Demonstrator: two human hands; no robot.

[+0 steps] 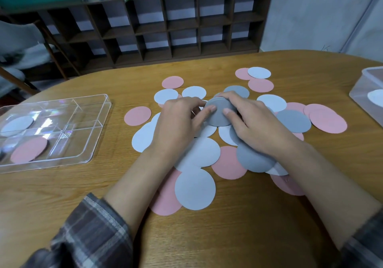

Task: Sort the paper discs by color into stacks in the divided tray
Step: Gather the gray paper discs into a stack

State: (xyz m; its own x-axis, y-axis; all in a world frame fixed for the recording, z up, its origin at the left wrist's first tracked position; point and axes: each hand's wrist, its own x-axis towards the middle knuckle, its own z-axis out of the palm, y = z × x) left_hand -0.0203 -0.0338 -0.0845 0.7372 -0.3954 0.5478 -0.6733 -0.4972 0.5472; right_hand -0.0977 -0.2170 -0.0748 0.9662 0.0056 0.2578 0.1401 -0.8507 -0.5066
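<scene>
Pink, pale blue and dark grey paper discs lie scattered and overlapping over the middle of the wooden table [248, 216]. My left hand [178, 120] and my right hand [255, 120] together hold a small stack of grey discs [218, 115], tilted up above the pile, thumbs on its near face and fingers curled over its far edge. The clear divided tray [97, 127] sits at the left. One pale blue disc [17, 125] lies in its far left compartment and a pink disc [29, 149] in the near left one.
A second clear plastic box [366, 85] with something white inside stands at the table's right edge. Behind the table are a dark wooden cubby shelf [165, 25] and a chair [24, 46] at the far left.
</scene>
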